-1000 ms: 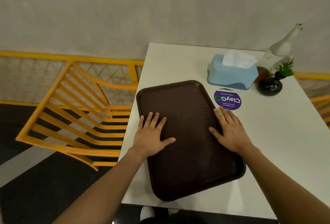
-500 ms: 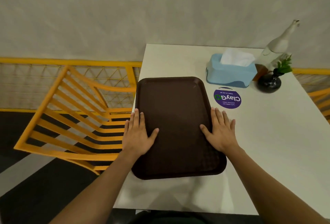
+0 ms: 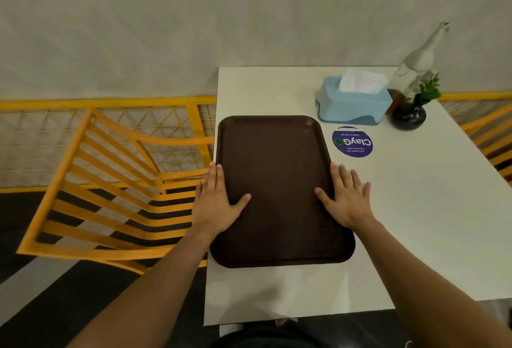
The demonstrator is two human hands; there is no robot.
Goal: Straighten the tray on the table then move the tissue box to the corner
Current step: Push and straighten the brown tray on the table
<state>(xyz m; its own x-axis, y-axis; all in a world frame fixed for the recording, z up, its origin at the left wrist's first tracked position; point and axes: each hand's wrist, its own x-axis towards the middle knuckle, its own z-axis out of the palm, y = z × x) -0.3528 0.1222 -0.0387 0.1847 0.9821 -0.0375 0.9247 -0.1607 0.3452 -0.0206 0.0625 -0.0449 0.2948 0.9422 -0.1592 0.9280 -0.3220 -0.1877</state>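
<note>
both hands were flat and spread open, palms down, not gripping anything. left hand [image 3: 214, 203] sat on the left rim of the tray [image 3: 277, 181], thumb lying over onto the tray floor and fingers pointing away along the edge. right hand [image 3: 346, 200] did the same on the right rim, thumb on the tray and the other fingers partly over onto the white surface [image 3: 415, 209].

only the one head view to go on. the dark brown tray lay along the left side of the surface, its long sides about parallel with the surface's left edge and its left rim right at that edge.

the light blue tissue box [image 3: 353, 103] stood past the tray's far right corner, apart from it, white tissue sticking up out of the top. just in front of it was a round purple sticker [image 3: 352, 143]. right beside the box on its right stood a dark round vase [image 3: 409, 117] with a bit of green plant, and a pale figurine [image 3: 418, 62] behind that. an orange slatted chair [image 3: 110, 195] sat off the left side of the surface.
</note>
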